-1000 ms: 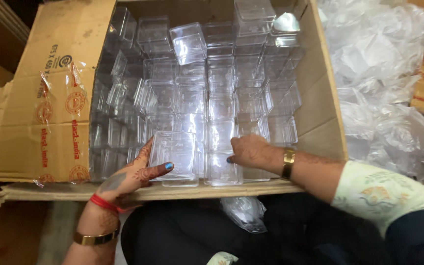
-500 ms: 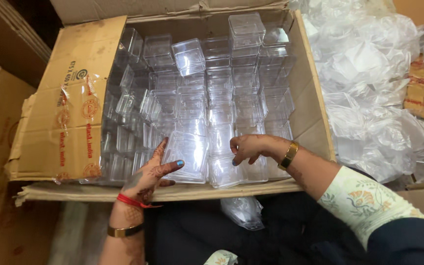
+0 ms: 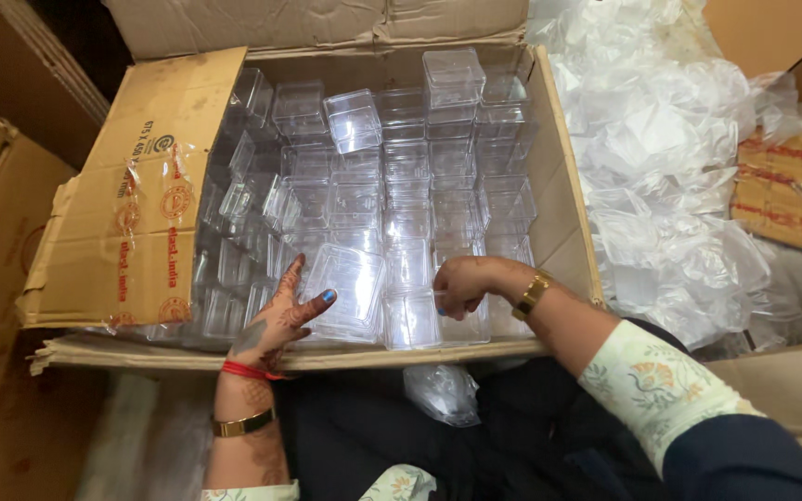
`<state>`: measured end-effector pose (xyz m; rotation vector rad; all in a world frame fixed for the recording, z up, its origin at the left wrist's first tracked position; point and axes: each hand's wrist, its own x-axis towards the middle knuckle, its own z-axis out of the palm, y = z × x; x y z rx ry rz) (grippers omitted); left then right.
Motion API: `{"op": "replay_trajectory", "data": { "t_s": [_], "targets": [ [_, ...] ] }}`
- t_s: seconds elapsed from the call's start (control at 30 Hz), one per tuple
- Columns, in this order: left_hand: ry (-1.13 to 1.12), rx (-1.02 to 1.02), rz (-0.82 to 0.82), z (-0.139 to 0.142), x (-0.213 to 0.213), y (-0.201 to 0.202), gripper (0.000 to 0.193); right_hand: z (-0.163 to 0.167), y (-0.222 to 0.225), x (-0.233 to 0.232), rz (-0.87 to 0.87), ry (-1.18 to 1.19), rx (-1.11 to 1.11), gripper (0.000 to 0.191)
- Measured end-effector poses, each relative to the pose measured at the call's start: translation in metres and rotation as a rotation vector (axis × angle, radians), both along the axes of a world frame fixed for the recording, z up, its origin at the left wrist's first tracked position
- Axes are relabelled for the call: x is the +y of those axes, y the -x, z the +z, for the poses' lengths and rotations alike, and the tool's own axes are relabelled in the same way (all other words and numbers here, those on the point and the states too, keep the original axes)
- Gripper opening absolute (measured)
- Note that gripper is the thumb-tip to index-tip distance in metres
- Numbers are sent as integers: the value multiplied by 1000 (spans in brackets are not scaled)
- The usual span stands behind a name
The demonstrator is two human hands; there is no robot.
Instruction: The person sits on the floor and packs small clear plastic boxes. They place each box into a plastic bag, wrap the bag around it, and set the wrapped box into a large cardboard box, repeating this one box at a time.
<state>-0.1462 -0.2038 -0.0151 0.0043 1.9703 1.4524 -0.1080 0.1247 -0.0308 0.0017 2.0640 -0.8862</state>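
Deep inside the big open brown cardboard carton [image 3: 132,232], packed with rows of small clear square plastic boxes [image 3: 410,176]. Left hand [image 3: 280,315] at the carton's near edge, fingers spread, thumb and forefinger pinching one tilted clear plastic box [image 3: 345,289] by its near-left corner. That box sitting at the near row of the carton, tipped up above its neighbours, just beside the right hand. Right hand [image 3: 464,283] also at the carton's near edge, fingers curled down over another clear box [image 3: 420,320] in the near row; whether truly gripping or only pressing, cannot tell. One loose clear box [image 3: 353,119] lying askew on top towards the carton's far side. Heap of crumpled clear plastic wrapping [image 3: 670,167] just right of the carton. Small clear plastic bag [image 3: 443,391] below the carton's near edge, on the dark lap.

Handling, by the look: very light, thin-walled, stiff but brittle, smooth and slippery, easily cracked or scuffed if squeezed. Best taken across two opposite walls near the rim, or at a corner, with a gentle pinch.
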Motion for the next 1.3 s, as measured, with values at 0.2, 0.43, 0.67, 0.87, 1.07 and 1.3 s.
{"op": "replay_trajectory", "data": {
  "t_s": [0.2, 0.43, 0.67, 0.87, 1.07, 1.3],
  "targets": [
    [9, -2, -10, 5, 4, 4, 112, 21, -5, 28, -508, 222, 96, 26],
    [-35, -36, -75, 22, 9, -2, 110, 20, -5, 50, -275, -622, 677, 49],
    [66, -215, -91, 26, 19, 6, 112, 20, -9, -27, -486, 492, 108, 112],
    [24, -260, -103, 19, 18, 7, 105, 17, 0, -98, -719, 746, -255, 133],
    [-58, -262, 32, 35, 22, -12, 103, 37, -6, -79, -546, 504, 153, 134],
    [-242, 115, -314, 25, 74, -28, 88, 51, -30, -23, -404, 147, 130, 119]
  ]
}}
